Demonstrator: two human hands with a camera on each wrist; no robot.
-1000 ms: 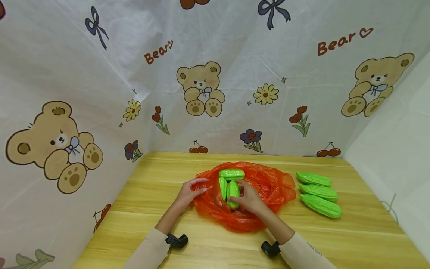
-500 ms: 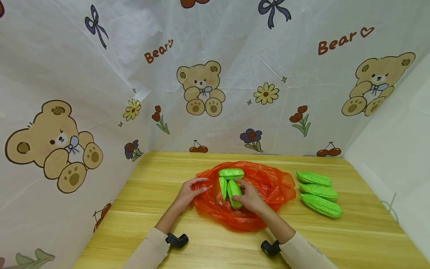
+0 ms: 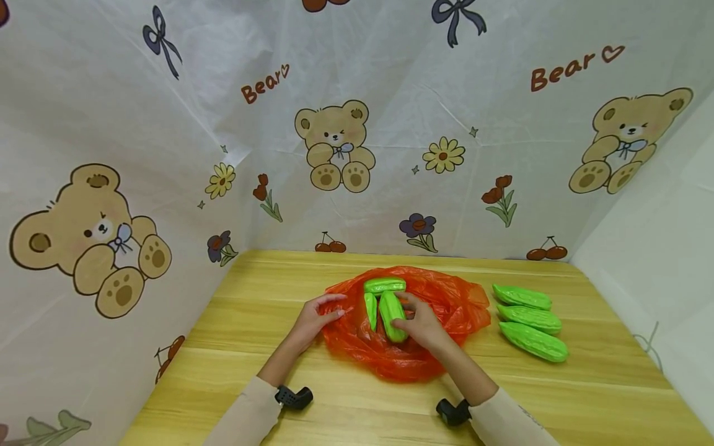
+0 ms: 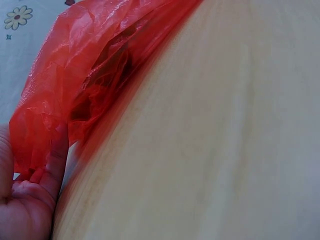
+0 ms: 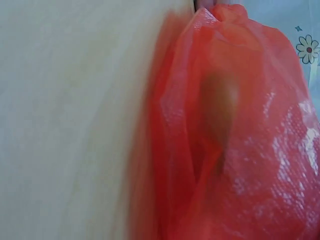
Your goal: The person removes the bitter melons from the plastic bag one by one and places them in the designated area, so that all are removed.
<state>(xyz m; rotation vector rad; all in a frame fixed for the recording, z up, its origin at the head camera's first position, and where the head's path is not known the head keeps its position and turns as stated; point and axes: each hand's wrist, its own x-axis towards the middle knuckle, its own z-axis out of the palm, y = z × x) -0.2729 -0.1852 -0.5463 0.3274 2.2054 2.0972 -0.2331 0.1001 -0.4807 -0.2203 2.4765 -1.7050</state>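
An orange-red plastic bag (image 3: 446, 310) lies spread on the table with its mouth up. Three bumpy green bitter melons show in it: one across the back (image 3: 385, 285), a narrow one at the left (image 3: 370, 310), and one (image 3: 393, 317) that my right hand (image 3: 423, 323) grips from its right side. My left hand (image 3: 312, 322) holds the bag's left rim; the left wrist view has the thin film (image 4: 55, 90) between thumb and fingers. In the right wrist view the bag's wall (image 5: 270, 150) covers the right hand, and a blurred long shape shows through it.
Three more bitter melons (image 3: 530, 318) lie side by side on the wooden table (image 3: 268, 279), right of the bag. A white bear-print sheet (image 3: 390, 217) stands behind and at the left. At the right edge a thin cable (image 3: 649, 347) hangs by the white wall.
My right hand has shifted slightly right with its bitter melon, which has moved away from the narrow one and now leans. The left hand stays at the bag's rim.
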